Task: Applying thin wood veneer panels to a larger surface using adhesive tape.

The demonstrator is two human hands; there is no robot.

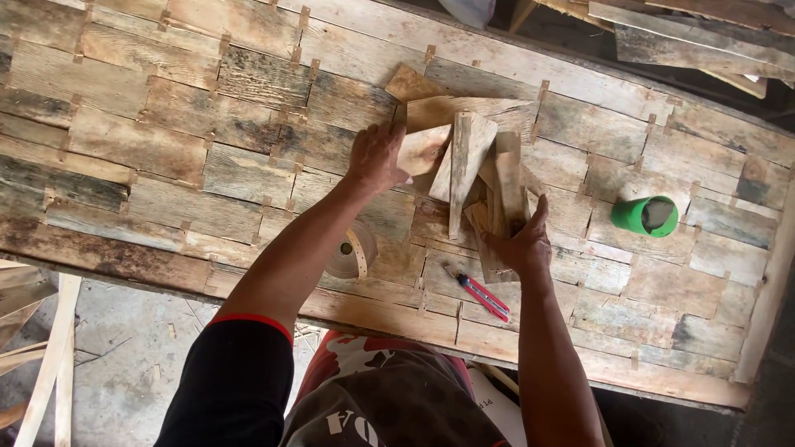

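Observation:
A loose heap of short wooden offcuts (464,153) lies on a bench top of patchwork old planks (166,141). My left hand (374,157) rests at the heap's left side, its fingers closed on a pale wedge-shaped piece (421,149). My right hand (520,242) is at the heap's lower right and grips a narrow strip of wood (507,186) that stands among the others. Several longer pieces lean across the middle of the pile.
A roll of tape (351,252) lies near the front edge beside my left forearm. A red and grey utility knife (482,295) lies just below my right hand. A green cup (646,216) stands to the right. Timber slats (50,364) lean at lower left.

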